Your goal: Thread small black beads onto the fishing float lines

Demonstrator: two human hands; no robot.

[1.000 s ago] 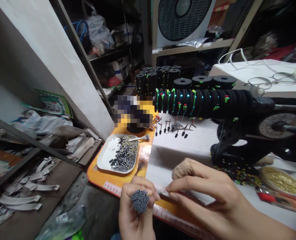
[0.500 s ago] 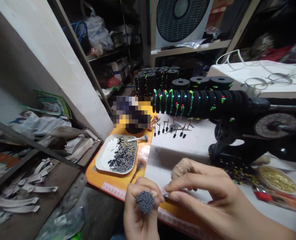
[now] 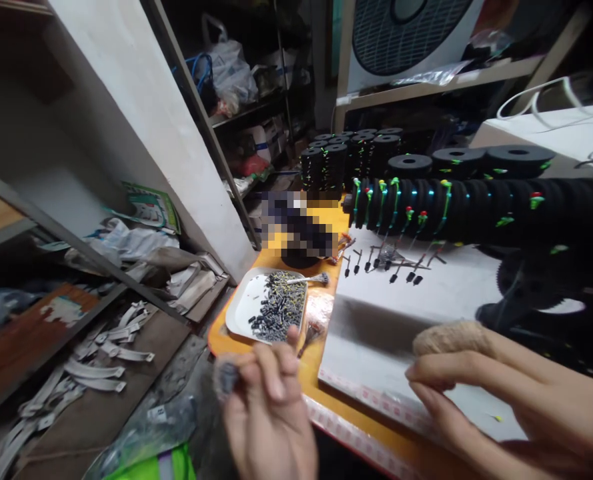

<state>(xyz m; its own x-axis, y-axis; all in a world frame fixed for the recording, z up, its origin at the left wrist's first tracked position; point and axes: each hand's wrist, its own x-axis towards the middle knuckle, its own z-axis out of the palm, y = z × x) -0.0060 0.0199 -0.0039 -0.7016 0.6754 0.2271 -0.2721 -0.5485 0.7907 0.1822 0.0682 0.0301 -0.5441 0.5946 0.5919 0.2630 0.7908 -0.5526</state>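
My left hand (image 3: pixel 271 407) is closed around a bundle of thin grey-tipped stems (image 3: pixel 227 378), its end smeared by motion, near the front edge of the orange table. Farther right, my right hand (image 3: pixel 506 387) has thumb and forefinger pinched together above the white sheet; whatever lies between the tips is too small to make out. A tan wrap (image 3: pixel 451 337) covers one of its fingers. Beyond my left hand sits a white tray (image 3: pixel 239 310) of small grey, black and yellow pieces. A small yellow bit (image 3: pixel 497 419) shows below my right hand.
A long row of black foam discs (image 3: pixel 476 207) with green and red bits on lines spans the right, small black pieces hanging beneath. Behind stand more black foam rolls (image 3: pixel 411 163) and a fan (image 3: pixel 411 40). Shelving (image 3: pixel 256 107) and a pale pillar (image 3: pixel 151 153) border the left.
My hands have moved apart, the left one turning so the bundle's end points left and the right one shifting right. The view has swung left.
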